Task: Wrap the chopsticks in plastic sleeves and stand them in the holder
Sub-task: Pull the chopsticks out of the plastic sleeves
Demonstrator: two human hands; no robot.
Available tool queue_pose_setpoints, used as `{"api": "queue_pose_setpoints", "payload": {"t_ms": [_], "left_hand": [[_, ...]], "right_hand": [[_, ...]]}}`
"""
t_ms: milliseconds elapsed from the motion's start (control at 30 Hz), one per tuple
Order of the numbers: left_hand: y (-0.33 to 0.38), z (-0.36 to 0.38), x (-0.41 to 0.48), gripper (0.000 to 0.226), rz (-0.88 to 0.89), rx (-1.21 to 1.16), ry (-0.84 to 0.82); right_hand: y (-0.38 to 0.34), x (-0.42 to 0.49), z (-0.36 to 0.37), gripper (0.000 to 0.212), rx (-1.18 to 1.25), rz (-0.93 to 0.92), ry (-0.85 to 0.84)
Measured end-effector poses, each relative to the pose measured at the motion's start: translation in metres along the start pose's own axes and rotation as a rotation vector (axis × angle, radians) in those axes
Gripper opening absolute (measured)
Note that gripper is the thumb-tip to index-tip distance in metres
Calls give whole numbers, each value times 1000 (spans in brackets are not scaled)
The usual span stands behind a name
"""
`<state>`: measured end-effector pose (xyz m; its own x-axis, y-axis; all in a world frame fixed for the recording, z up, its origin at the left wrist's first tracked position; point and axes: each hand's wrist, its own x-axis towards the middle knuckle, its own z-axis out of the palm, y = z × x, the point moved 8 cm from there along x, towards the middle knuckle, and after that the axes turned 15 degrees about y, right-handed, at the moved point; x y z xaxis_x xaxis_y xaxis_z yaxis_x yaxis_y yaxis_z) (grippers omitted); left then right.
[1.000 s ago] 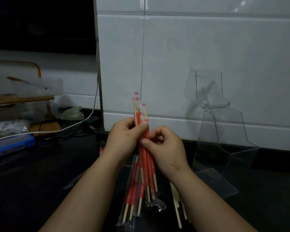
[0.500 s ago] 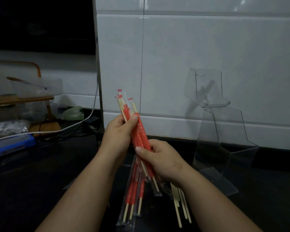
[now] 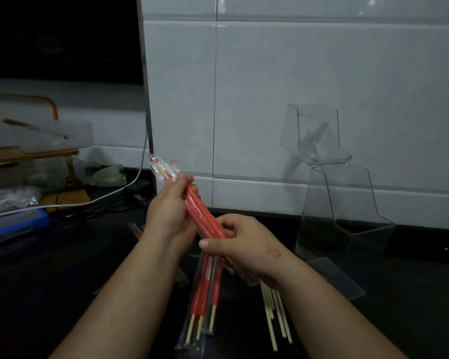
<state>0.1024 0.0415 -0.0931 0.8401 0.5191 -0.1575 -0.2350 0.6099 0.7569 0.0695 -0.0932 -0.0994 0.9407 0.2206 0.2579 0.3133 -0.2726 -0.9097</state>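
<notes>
Looks about midway through the job, judging from how things lie. Grips a bundle of sleeved chopsticks (image 3: pixel 205 221) in both hands above the dark counter (image 3: pixel 62 281): curls the left hand (image 3: pixel 171 216) round the upper stretch, just below the clear sleeve ends poking up and leftward, and closes the right hand (image 3: pixel 244 244) round the lower stretch, thumb laid across the front. Tilts the bundle, top leaning left, bottom end hidden behind the right hand. Counts as wrapped, then, for at least these few pairs, red print showing through the plastic. Leaves more sleeved pairs (image 3: pixel 205 301) flat on the counter just below the hands, bamboo tips pointing toward the camera. Leaves also a few bare chopsticks (image 3: pixel 272 314) just right of those, partly under the right forearm, no sleeve visible on them; probably some wrapping left to do. Shows nothing standing in the clear holder (image 3: pixel 347 229) at the right, close to the tiled wall (image 3: pixel 296 73); appears empty, though hard to be sure through transparent walls in dim light. Calls next, most likely, for carrying the bundle across and standing it inside, then sleeving the bare sticks and gathering the pairs off the counter.
</notes>
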Motion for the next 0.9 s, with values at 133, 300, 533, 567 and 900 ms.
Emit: {"api": "queue_pose_setpoints", "payload": {"t_ms": [133, 300, 533, 567, 900], "left_hand": [[3, -7, 3, 18, -107, -262, 107], [-3, -15, 6, 19, -135, -324, 183], [-15, 9, -5, 20, -67, -278, 33], [-16, 11, -7, 20, -52, -262, 21], [-7, 6, -12, 24, 0, -315, 37]], "right_hand": [[1, 3, -13, 32, 103, 84, 141], [15, 5, -21, 41, 468, 230, 428], [26, 6, -22, 26, 766, 296, 657], [29, 6, -22, 26, 775, 305, 677], [26, 3, -7, 22, 909, 305, 652]]}}
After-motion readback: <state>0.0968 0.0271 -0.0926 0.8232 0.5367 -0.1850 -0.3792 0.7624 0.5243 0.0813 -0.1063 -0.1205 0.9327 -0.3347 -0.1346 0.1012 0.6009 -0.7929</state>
